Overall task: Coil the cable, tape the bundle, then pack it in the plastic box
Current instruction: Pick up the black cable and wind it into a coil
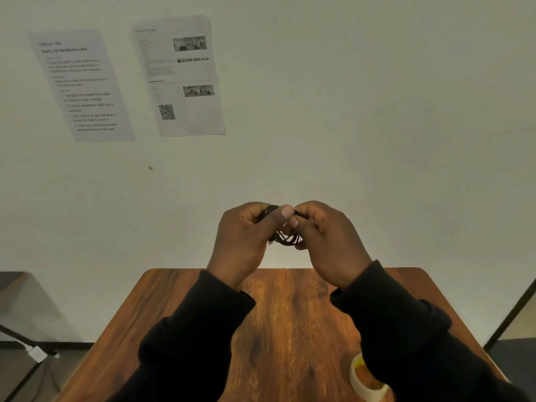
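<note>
A thin black cable (285, 238) is bunched into small loops and held up in front of the wall, above the far edge of the wooden table (290, 329). My left hand (243, 242) grips the bundle's left part, thumb on top. Thumb and fingers of my right hand (324, 239) pinch the right part, touching the left thumb. Several loops hang down between the two hands. A roll of pale tape (366, 381) lies on the table near the front right, partly hidden by my right sleeve. No plastic box is in view.
Two printed sheets hang on the wall, one at the upper left (79, 84) and one beside it (181, 75). A dark stand leg with a white block (37, 353) is on the floor at the left. A dark frame edge (510, 317) rises at the right.
</note>
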